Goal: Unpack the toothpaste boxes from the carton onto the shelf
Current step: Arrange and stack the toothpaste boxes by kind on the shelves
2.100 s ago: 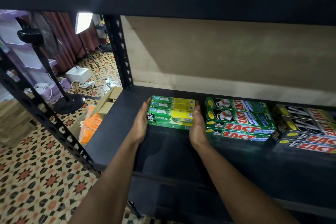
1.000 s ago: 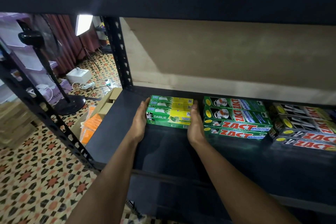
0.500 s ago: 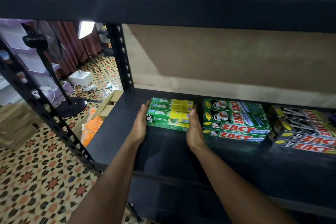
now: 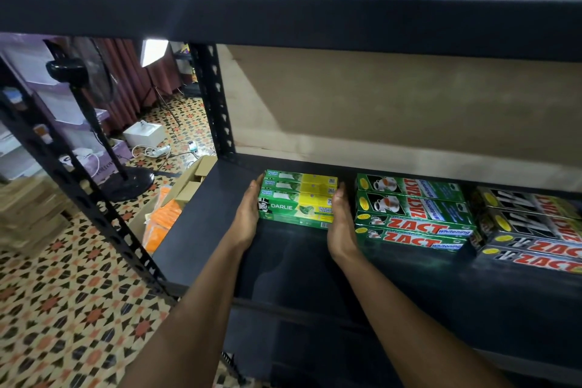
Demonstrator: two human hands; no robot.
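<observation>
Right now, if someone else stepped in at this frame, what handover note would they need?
Left hand: flat against the left end of the Darlie boxes, fingers extended.
Right hand: flat against their right end, so the stack is squeezed between both palms.
Things: the Darlie stack sits on the dark shelf, left of the green Zact boxes, with a small gap between them; black Zact boxes are farther right. An open carton stands on the floor left of the shelf.
Done: three groups shelved.
Left: let go; whether the carton still holds toothpaste cannot be told.
</observation>
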